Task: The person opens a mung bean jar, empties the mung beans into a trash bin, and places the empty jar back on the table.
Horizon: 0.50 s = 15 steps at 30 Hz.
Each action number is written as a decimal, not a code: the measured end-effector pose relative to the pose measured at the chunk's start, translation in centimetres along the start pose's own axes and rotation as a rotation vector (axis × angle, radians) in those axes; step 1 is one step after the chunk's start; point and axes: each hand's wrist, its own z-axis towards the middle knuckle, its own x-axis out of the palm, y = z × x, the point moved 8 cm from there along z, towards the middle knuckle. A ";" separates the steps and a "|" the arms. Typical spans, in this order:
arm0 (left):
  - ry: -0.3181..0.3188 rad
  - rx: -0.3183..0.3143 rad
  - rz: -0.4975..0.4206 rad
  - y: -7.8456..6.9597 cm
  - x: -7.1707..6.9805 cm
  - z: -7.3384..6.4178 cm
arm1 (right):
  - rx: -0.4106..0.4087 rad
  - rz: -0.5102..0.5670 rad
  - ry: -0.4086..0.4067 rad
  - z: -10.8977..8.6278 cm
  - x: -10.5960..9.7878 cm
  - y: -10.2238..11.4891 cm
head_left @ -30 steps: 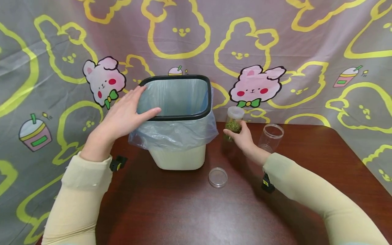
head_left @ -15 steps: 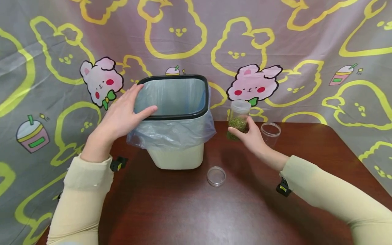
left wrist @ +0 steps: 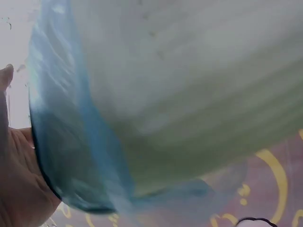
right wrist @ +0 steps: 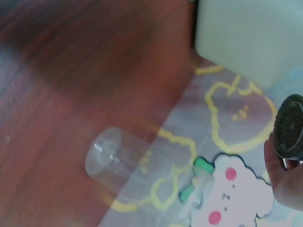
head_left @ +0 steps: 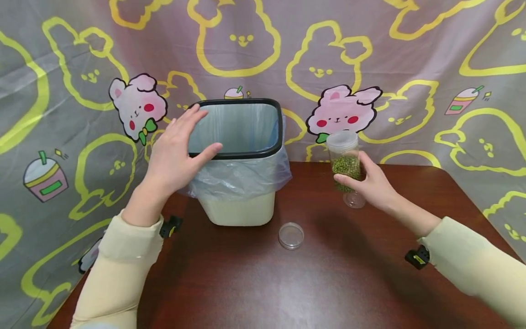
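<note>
One jar of small green beans, topped by what looks like a pale cap, is held up over the worktop, toward its back edge, between the bin and the back right corner. The right hand grips it round the side, thumb in front, fingers partly hidden behind. It would likely be fairly heavy for its size, the wall stiff but smooth and a little slippery, the beans prone to shift when tilted; the middle of the body seems the safest hold, rather than the cap. The left hand is spread wide beside the bin's left rim, thumb well apart, holding nothing; whether it touches the rim cannot be told. Counted, there is one filled jar, one clear jar near the back edge with nothing seen inside, one clear round lid near the worktop's middle, one bin and one bluish liner.
</note>
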 end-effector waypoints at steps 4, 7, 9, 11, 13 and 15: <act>-0.018 0.041 -0.024 -1.7 -0.3 0.3 | -0.035 -0.027 -0.008 0.1 -1.6 0.8; -0.028 0.056 -0.062 -3.1 -0.3 0.7 | -0.051 -0.046 -0.006 0.1 -2.7 1.4; -0.036 0.072 -0.094 -4.2 -0.1 1.1 | -0.054 -0.059 -0.006 0.1 -3.4 1.8; -0.054 0.110 -0.129 -5.4 0.1 1.5 | -0.052 -0.078 -0.014 0.1 -4.1 2.1; -0.063 0.154 -0.181 -6.7 0.5 1.7 | -0.054 -0.090 -0.021 -0.1 -4.6 2.5; -0.070 0.198 -0.250 -8.1 0.8 1.9 | -0.054 -0.104 -0.015 -0.2 -4.9 2.8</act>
